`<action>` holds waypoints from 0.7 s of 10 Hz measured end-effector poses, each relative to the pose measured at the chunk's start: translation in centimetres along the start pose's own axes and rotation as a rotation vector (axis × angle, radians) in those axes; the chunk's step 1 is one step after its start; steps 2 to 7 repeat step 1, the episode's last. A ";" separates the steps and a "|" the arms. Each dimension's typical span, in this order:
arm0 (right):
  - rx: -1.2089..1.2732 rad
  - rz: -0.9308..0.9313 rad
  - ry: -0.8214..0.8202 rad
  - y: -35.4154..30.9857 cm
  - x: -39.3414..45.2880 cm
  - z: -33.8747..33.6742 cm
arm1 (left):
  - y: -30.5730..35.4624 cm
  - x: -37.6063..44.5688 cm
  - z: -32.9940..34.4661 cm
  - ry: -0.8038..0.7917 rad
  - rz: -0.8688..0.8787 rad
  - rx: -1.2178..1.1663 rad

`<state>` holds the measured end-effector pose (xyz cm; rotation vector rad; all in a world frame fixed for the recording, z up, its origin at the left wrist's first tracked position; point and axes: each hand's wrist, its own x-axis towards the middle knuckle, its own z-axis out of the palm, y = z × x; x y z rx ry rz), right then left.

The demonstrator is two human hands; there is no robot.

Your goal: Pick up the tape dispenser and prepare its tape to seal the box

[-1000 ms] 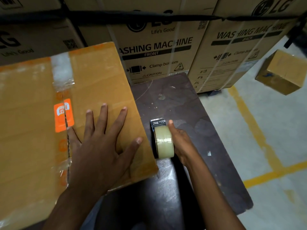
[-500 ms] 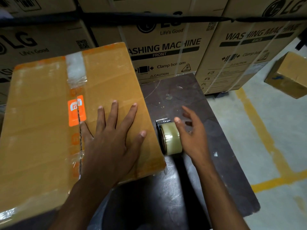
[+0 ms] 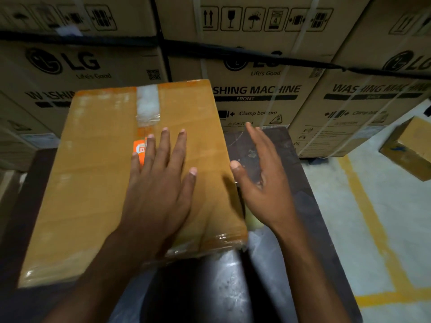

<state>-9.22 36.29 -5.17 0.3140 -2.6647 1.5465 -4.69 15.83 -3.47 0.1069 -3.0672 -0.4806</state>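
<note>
The tape dispenser (image 3: 253, 220) lies on the counter (image 3: 310, 206) just beside the box (image 3: 98, 183), under the spread, empty right hand (image 3: 263, 183); left hand (image 3: 161, 190) flat on the box.

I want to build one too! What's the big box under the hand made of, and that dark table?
The box looks like brown cardboard, matte, with shiny clear tape along its seam and edges. The table seems to be dark wood or board with a worn gloss; it shows scuffs and light reflections, so I can't be sure.
</note>
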 end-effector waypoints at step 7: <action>-0.117 -0.040 -0.092 -4.2 0.9 0.0 | -1.0 0.0 -3.3 0.015 -0.020 0.013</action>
